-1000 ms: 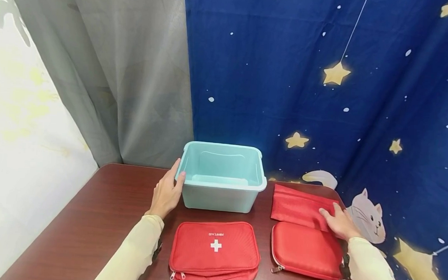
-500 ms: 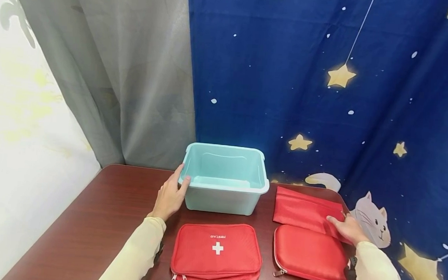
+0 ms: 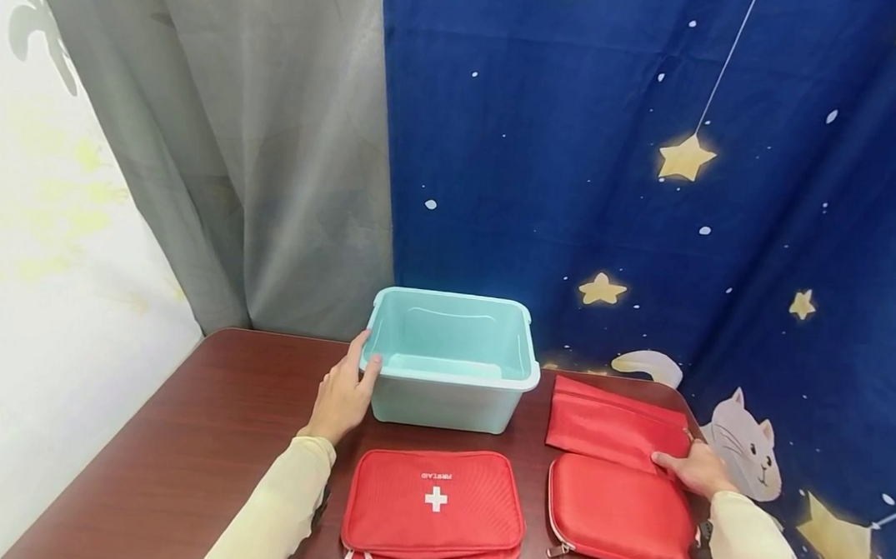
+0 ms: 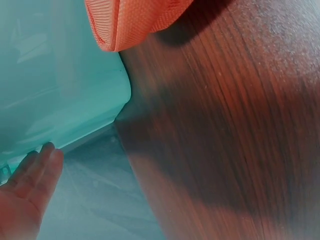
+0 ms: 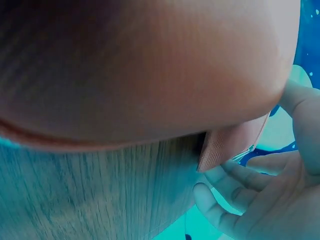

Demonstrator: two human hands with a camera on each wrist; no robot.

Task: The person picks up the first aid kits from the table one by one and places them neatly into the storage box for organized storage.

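Red flat rectangular pouch (image 3: pixel 610 424) near the surface (image 3: pixel 239 412) far-right corner is pinched by right grip (image 3: pixel 697 469); left grip (image 3: pixel 339 401), spread, touches turquoise plastic bin (image 3: pixel 442 404).

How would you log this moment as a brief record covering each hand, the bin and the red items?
Left hand: touches the left side of the bin
Right hand: grips the right end of the flat red pouch
Bin: light blue, upright on the table
First-aid case: red, white cross, in front of bin
Hard case: red, right of first-aid case
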